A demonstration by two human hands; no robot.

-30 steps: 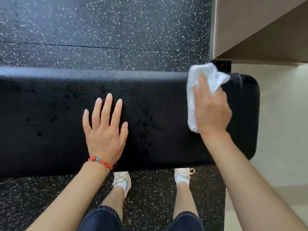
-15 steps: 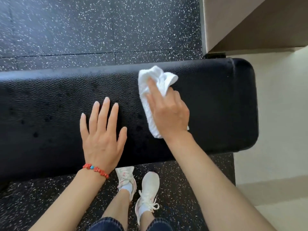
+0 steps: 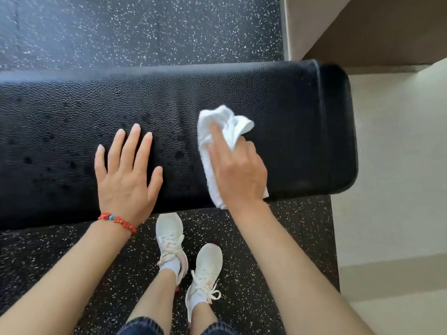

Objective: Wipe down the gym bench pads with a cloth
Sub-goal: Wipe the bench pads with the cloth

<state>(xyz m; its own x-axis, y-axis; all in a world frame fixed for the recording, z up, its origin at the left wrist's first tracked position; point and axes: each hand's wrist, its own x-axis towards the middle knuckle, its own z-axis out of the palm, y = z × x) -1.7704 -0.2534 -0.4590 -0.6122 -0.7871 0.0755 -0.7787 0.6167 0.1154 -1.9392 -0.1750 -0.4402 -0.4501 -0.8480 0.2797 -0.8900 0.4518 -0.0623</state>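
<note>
A black textured bench pad (image 3: pixel 302 112) runs across the view from the left edge to its rounded right end. Dark wet spots dot its left and middle part. My left hand (image 3: pixel 125 172) lies flat on the pad with fingers straight and spread, a red bead bracelet on the wrist. My right hand (image 3: pixel 238 170) grips a crumpled white cloth (image 3: pixel 217 124) and presses it on the pad, just right of the left hand. The index finger lies stretched over the cloth; the other fingers curl round its bunched top.
Black speckled rubber flooring (image 3: pixel 145 27) lies beyond and before the bench. My feet in white sneakers (image 3: pixel 169 235) stand close to the pad's near edge. A beige wall and pale floor (image 3: pixel 399 189) border the bench's right end.
My right hand has swept the cloth leftward from the pad's right end toward the middle, then drawn it toward the near edge. My left hand stayed flat in place. My feet shifted.
</note>
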